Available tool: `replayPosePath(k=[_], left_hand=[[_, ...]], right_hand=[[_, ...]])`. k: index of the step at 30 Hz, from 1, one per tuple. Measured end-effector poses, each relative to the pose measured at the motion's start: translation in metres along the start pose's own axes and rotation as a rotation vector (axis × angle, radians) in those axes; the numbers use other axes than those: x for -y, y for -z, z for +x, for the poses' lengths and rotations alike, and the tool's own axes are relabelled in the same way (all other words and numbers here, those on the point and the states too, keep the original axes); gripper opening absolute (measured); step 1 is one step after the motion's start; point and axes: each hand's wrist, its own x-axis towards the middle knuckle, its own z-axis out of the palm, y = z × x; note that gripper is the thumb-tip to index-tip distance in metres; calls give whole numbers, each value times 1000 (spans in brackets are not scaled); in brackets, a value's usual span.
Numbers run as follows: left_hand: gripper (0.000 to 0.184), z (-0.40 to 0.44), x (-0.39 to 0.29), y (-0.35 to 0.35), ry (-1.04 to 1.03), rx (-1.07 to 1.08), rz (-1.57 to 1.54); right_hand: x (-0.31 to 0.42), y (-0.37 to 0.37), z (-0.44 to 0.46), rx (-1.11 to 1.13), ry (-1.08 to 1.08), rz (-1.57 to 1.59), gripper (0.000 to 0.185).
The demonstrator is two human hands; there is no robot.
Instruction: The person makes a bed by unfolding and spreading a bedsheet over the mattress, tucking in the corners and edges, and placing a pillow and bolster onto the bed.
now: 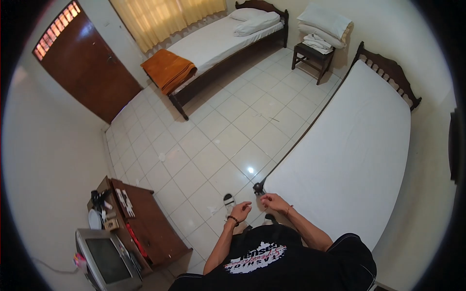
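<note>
My left hand [240,212], with a dark bead bracelet [233,220] at the wrist, hovers in front of my body. Its fingers are loosely bent and apart, with nothing seen in them. To its right, my right hand [274,203] is also loosely curled, fingers apart, and no object shows in it. The right hand is nearest to the dark bedpost knob [258,188] at the corner of the near bed; whether they touch I cannot tell. A white mattress [349,145] covers that bed. Beyond my left hand, a sandal [228,199] shows near floor level.
A second bed [213,36] with an orange folded blanket [169,70] stands along the curtained wall. Pillows [324,24] and white cloth lie on a dark stool [313,56]. At lower left are a wooden cabinet [158,218] and a television [108,257]. A brown door [85,58] is at upper left.
</note>
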Motion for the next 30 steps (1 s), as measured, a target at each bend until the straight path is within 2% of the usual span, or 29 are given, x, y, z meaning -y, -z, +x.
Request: replayPosePath(k=[4, 7, 10, 12, 13, 14, 16, 19, 21, 25, 30], left_hand=[[33, 51, -7, 46, 45, 164, 26], [34, 100, 2, 90, -4, 185, 106], [34, 142, -4, 151, -17, 218, 175], [33, 164, -4, 193, -47, 166, 173], [31, 174, -3, 213, -41, 164, 151], [30, 189, 8, 227, -78, 153, 73], [29, 211, 12, 261, -60, 215, 49], [31, 240, 5, 294, -46, 190, 170], [31, 257, 1, 302, -38, 175, 210], [31, 291, -6, 283, -5, 217, 73], [29, 323, -20, 235, -81, 442, 45]], right_hand=[[18, -6, 34, -40, -92, 55, 21], [16, -13, 81, -90, -93, 74, 23], [54, -21, 129, -159, -97, 48, 25], [102, -26, 157, -235, -147, -148, 25], [105, -32, 177, -307, 7, -199, 25], [117, -34, 189, -323, 4, -190, 25], [147, -38, 216, -396, 159, -246, 25], [175, -39, 237, -326, 127, -247, 27], [187, -35, 243, -232, 92, -280, 29], [181, -21, 244, -268, 47, -316, 31], [176, 15, 248, -323, -22, -239, 32]])
